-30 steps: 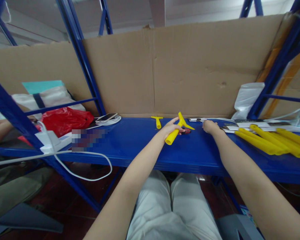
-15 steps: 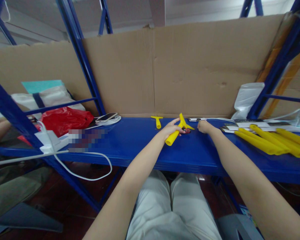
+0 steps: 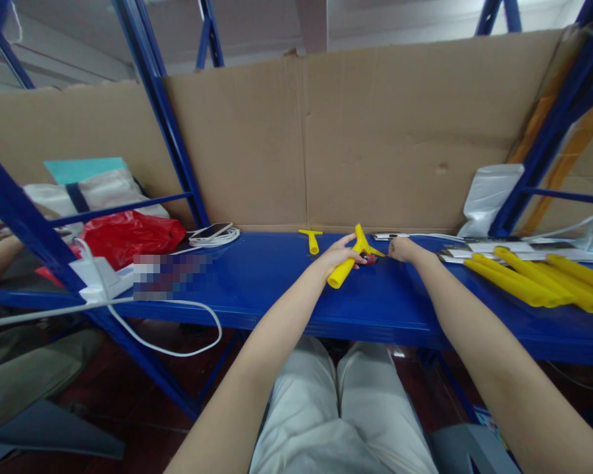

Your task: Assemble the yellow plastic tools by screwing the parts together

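My left hand (image 3: 342,252) is wrapped round a yellow T-shaped plastic handle (image 3: 343,271), whose open tube end points toward me. The crossbar of the T is at the far end, tilted, with one arm up and the other toward the right. A small dark red item (image 3: 370,259) shows beneath the crossbar; its kind I cannot make out. Just right of the crossbar tip is my right hand (image 3: 400,249), fingers closed in a pinch. What it holds, if anything, is hidden. A second, smaller-looking yellow T-shaped piece (image 3: 312,241) lies farther back on the blue table (image 3: 277,276).
Several yellow tubes (image 3: 534,280) lie at the right, before white flat packages (image 3: 524,249). A phone (image 3: 212,231) rests on a coiled white cable at the back left. Left of it are a red plastic bag (image 3: 131,234) and a white power strip (image 3: 96,280). Cardboard (image 3: 375,131) walls the back.
My right hand has shifted slightly left, closer to the tip of the crossbar. My left hand and the handle stay nearly where they were.
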Demonstrator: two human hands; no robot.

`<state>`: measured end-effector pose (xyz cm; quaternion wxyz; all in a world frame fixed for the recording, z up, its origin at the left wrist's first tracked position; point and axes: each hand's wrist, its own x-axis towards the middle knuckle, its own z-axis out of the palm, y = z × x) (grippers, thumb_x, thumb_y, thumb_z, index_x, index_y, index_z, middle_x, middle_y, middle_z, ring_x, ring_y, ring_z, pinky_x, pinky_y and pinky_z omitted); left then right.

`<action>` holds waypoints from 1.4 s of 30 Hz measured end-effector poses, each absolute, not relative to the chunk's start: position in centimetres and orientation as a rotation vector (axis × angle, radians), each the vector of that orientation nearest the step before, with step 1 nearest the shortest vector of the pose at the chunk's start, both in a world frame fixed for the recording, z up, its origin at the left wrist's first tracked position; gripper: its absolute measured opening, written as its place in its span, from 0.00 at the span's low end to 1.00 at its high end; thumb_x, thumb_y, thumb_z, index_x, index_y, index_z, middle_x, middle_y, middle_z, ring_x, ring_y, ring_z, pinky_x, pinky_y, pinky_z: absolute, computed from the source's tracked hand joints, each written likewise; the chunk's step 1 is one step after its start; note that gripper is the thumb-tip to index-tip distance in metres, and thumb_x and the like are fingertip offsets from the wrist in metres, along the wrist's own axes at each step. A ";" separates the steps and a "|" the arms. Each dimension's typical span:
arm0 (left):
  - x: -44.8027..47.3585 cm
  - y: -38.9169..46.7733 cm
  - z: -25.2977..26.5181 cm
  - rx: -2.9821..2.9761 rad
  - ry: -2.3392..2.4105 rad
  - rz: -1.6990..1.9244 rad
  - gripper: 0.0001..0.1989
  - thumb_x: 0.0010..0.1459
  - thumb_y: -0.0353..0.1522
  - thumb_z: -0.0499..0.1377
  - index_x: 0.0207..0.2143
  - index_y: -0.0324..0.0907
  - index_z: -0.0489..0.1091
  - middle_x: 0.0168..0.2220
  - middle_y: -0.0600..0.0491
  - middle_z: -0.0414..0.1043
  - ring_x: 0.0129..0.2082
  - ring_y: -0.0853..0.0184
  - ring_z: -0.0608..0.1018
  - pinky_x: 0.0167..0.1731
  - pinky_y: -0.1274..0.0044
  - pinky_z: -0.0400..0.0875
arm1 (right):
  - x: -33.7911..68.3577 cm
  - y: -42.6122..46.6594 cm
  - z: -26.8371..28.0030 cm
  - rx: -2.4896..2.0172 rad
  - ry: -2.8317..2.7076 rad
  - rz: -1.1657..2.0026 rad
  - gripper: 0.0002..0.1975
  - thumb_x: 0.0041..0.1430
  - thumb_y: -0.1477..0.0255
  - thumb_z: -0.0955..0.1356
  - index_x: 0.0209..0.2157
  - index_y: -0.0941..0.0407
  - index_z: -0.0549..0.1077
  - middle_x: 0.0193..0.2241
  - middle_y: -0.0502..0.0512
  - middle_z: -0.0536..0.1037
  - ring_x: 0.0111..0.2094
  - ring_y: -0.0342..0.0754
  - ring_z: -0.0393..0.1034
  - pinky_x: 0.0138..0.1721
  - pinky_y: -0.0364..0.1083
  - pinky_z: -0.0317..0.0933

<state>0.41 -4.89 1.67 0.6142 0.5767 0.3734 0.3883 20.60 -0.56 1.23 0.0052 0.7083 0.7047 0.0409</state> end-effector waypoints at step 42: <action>0.3 -4.2 1.3 1.328 0.753 0.859 0.46 0.43 0.14 0.56 0.65 0.41 0.48 0.38 0.45 0.77 0.23 0.71 0.77 0.20 0.83 0.66 | 17.6 -1.5 2.2 2.032 3.198 -1.795 0.11 0.40 0.69 0.74 0.24 0.57 0.70 0.22 0.49 0.73 0.22 0.39 0.62 0.29 0.42 0.61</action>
